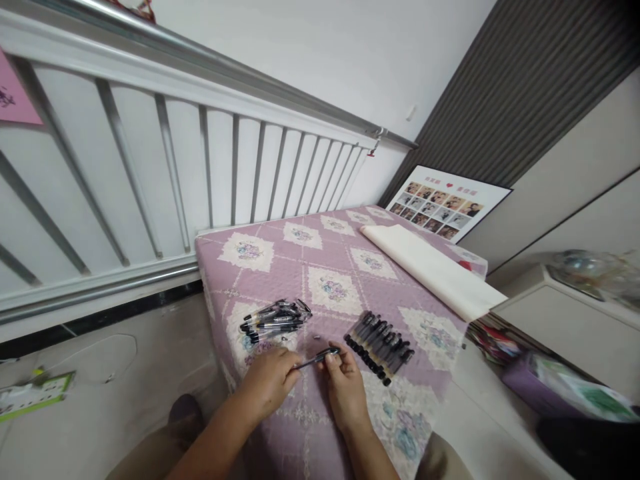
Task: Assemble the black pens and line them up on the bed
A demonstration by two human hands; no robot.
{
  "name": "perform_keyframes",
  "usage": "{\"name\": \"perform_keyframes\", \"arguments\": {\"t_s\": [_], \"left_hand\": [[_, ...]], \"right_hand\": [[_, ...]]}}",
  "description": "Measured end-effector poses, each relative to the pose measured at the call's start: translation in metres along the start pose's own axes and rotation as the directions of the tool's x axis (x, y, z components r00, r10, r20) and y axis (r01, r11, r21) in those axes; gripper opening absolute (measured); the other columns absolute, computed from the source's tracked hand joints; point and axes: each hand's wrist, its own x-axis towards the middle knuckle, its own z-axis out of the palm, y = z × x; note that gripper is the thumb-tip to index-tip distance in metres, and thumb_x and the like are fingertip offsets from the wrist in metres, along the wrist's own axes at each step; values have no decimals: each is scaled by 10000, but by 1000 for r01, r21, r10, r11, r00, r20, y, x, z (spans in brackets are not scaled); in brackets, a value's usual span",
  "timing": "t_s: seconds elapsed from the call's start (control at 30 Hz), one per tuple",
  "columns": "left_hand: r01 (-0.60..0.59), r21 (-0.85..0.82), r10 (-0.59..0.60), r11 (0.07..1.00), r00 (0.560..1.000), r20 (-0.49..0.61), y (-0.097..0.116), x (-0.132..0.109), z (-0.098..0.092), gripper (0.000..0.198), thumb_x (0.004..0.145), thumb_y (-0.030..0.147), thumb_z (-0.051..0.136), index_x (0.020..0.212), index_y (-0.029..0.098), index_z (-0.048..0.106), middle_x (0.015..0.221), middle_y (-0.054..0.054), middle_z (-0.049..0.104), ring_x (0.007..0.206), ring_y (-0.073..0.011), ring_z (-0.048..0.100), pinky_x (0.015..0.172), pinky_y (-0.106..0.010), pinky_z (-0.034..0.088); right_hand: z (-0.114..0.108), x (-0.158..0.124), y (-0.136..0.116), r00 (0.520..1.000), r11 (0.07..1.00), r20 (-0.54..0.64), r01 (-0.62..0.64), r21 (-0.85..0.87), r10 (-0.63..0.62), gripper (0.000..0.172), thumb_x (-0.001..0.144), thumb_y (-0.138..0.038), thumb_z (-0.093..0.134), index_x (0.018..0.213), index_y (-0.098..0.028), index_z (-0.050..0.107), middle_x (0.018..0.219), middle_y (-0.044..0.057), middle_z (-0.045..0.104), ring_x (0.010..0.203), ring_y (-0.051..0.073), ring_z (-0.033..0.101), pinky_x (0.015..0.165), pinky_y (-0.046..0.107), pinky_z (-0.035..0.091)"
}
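Note:
Between my two hands is a black pen (314, 360), held low over the purple floral cloth. My left hand (270, 381) pinches its left end with closed fingers. On the right end, near the dark cap, the thumb and fingers of my right hand (345, 383) are closed. Beyond my left hand lies a loose pile of black pens (277, 320), pointing in mixed directions. A neat row of black pens (379, 345) lies side by side to the right of my right hand. Two small pieces, too small to name, rest near the pile.
The patterned cloth (333, 290) covers a low table or bed against a white radiator (220, 160). A roll of cream material (430, 267) lies at its far right, before a photo board (445, 203). A power strip (37, 395) sits on the floor at left.

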Motion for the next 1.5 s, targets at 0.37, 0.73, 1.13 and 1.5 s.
{"name": "perform_keyframes", "arguments": {"t_s": [0.37, 0.73, 1.13, 1.5], "left_hand": [[-4, 6, 4, 1000, 999, 31, 13, 1, 13, 93, 849, 223, 533, 914, 228, 599, 873, -11, 649, 838, -181, 589, 727, -270, 398], [-50, -24, 47, 998, 991, -125, -9, 0, 3, 162, 891, 233, 458, 937, 219, 612, 887, -30, 640, 864, -192, 583, 769, -302, 413], [58, -101, -87, 993, 948, -307, -32, -5, -26, 195, 878, 252, 441, 943, 223, 623, 910, -34, 665, 871, -189, 604, 764, -289, 433], [114, -141, -161, 984, 905, -393, -44, -3, -32, 230, 873, 266, 432, 963, 213, 638, 960, -51, 679, 892, -190, 608, 817, -314, 457]], "right_hand": [[3, -10, -11, 984, 978, 179, 37, -203, 0, 222, 791, -405, 626, 868, -200, 590, 729, -31, 575, 692, 133, 522, 685, 247, 441], [-66, 19, -54, 980, 957, -198, -36, -286, -22, 369, 675, -445, 666, 938, -211, 556, 682, -35, 587, 598, 142, 562, 578, 254, 476], [-124, 91, -92, 967, 510, -245, -180, -842, -64, 767, 803, -369, 505, 1438, -86, 181, 521, -43, 569, 505, 173, 576, 506, 251, 429], [-130, 105, -85, 958, 377, -279, -237, -895, -60, 760, 807, -381, 497, 1426, -52, 206, 542, -27, 577, 542, 199, 623, 550, 273, 426]]}}
